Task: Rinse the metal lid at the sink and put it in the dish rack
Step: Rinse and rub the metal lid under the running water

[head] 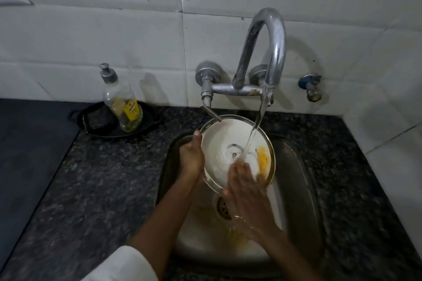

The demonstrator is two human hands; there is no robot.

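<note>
A round metal lid [219, 143] is held tilted over the steel sink [294, 178], its foamy white inside facing me, with a yellow smear near its right rim. My left hand [191, 157] grips the lid's left edge. My right hand [244, 191] lies flat with fingers spread on the lid's lower part, rubbing it. Water runs from the curved chrome tap [269, 52] onto the lid's middle. No dish rack is in view.
A soap bottle [121, 102] stands in a black pan [109, 118] with a dark scrubber on the counter's back left. Speckled dark granite counter [102, 178] surrounds the sink. A small wall valve [311, 86] sits at the right. The drain [223, 207] lies below the lid.
</note>
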